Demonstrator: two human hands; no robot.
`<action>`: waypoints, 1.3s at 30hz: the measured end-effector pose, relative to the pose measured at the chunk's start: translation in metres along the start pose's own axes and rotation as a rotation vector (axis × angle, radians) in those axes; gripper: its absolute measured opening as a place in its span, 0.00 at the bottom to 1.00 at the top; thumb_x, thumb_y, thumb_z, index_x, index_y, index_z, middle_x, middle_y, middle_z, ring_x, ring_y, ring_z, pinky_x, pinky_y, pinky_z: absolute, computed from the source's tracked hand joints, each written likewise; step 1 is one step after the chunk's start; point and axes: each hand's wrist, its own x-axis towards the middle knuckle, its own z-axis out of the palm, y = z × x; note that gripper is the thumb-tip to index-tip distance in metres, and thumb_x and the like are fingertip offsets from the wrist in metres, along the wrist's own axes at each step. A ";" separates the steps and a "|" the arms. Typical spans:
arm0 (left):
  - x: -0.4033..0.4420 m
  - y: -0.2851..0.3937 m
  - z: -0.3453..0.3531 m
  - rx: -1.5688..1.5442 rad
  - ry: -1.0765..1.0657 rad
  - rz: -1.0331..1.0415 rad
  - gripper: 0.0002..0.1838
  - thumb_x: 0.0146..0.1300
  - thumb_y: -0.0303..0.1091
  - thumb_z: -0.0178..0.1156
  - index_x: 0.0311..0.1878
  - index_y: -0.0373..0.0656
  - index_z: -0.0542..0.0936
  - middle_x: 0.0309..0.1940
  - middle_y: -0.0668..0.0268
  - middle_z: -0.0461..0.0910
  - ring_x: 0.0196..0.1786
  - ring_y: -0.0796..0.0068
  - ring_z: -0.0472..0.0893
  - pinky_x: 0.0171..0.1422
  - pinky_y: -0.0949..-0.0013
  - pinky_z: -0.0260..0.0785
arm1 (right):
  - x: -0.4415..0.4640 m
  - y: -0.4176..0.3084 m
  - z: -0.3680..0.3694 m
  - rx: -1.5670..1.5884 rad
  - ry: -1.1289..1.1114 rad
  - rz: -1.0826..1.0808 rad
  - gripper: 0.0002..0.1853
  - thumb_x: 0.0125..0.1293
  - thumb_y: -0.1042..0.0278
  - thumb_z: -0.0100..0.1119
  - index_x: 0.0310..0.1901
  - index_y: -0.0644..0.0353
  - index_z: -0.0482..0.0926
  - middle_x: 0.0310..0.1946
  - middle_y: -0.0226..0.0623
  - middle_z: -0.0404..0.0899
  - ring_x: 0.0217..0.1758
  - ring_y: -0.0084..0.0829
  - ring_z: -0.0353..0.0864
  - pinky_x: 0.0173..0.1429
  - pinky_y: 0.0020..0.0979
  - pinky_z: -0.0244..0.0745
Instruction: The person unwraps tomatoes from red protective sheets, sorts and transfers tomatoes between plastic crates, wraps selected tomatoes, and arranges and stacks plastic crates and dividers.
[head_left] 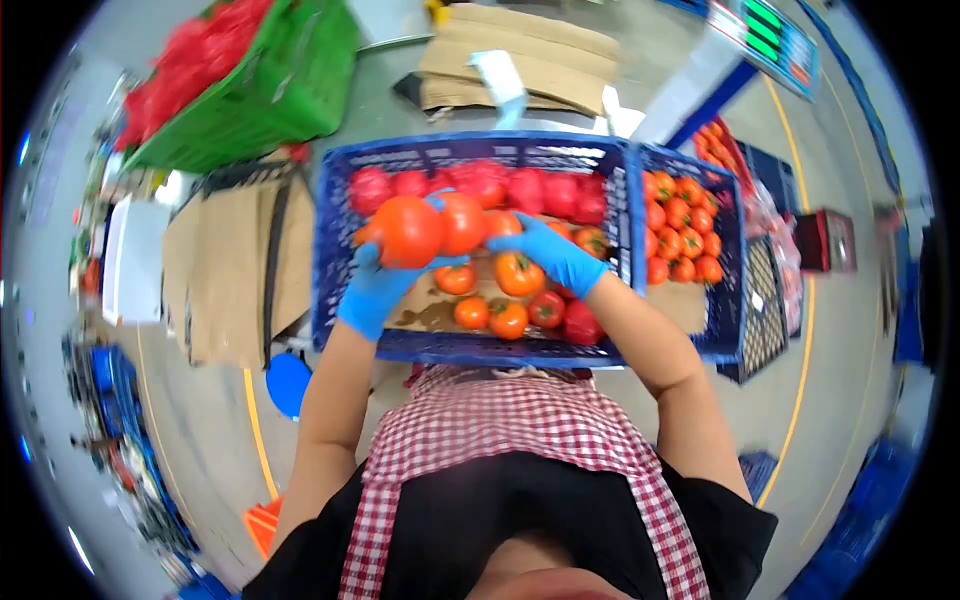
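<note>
Head-cam view, near to far. Btm. ctr. of frame: checked apron [500, 425] over black top [480, 510]. Ctr.-left: L hand [370, 292], blue-gloved, curled in a cupped hold w/ lg. tomato [408, 232], raised above the fruit below; second tomato [462, 222] just beside it, apparently in the same hold, contact part-hidden. Ctr.: R hand [562, 258], same glove, fingers part-bent at third tomato [500, 225]; tips seem to touch it, but whether they grip cannot be told. Step in hand (judged): handling tomatoes w/ both hands, more than one at a time. Next move (judged) calls for a light, steady grip, w/ fruit kept off the crate wall. Beneath: blue crate [450, 348] w/ loose tomatoes [518, 274] nr. its front & mid; along its back, a row of deeper-red fruit [525, 190], covering, if any, too blurred to tell. Ctr.-right: smaller crate [741, 305], adjoining, w/ orange-red tomatoes [691, 242]. Beyond, upper ctr.: flat cardboard [520, 45]; upper L: green crate [310, 90] w/ red material [200, 60]; upper R: lit display [770, 35].
</note>
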 end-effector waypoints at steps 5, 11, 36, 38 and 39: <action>0.045 -0.021 0.124 0.692 -0.013 0.108 0.44 0.35 0.51 0.75 0.59 0.46 0.73 0.71 0.56 0.48 0.70 0.55 0.57 0.68 0.50 0.59 | -0.081 -0.034 -0.021 1.297 0.153 -0.080 0.28 0.62 0.51 0.56 0.59 0.58 0.68 0.54 0.41 0.73 0.57 0.35 0.74 0.62 0.37 0.70; 0.123 -0.102 0.209 1.049 -0.602 0.112 0.42 0.32 0.35 0.76 0.58 0.50 0.74 0.72 0.55 0.45 0.74 0.54 0.50 0.73 0.55 0.48 | -0.176 -0.011 -0.057 1.342 0.328 -0.589 0.43 0.57 0.28 0.45 0.66 0.52 0.59 0.66 0.44 0.59 0.69 0.45 0.60 0.70 0.51 0.56; 0.136 -0.154 0.187 1.392 -0.402 0.019 0.29 0.55 0.30 0.62 0.63 0.48 0.69 0.65 0.57 0.64 0.66 0.60 0.66 0.68 0.61 0.59 | -0.269 0.156 -0.189 1.457 0.988 -0.606 0.37 0.56 0.32 0.51 0.59 0.52 0.66 0.62 0.44 0.64 0.63 0.50 0.65 0.61 0.63 0.62; 0.117 -0.119 0.148 1.370 -0.041 0.074 0.26 0.54 0.31 0.64 0.58 0.45 0.73 0.60 0.59 0.68 0.64 0.61 0.68 0.64 0.64 0.63 | -0.273 0.171 -0.201 1.511 0.927 -0.586 0.37 0.56 0.33 0.53 0.60 0.51 0.65 0.62 0.44 0.64 0.62 0.50 0.65 0.60 0.64 0.62; 0.105 -0.102 0.124 1.273 0.086 -0.003 0.26 0.55 0.32 0.64 0.59 0.43 0.72 0.60 0.59 0.68 0.64 0.61 0.68 0.65 0.63 0.63 | -0.275 0.177 -0.207 1.591 0.889 -0.613 0.37 0.55 0.39 0.58 0.61 0.52 0.63 0.64 0.45 0.61 0.64 0.52 0.63 0.61 0.64 0.62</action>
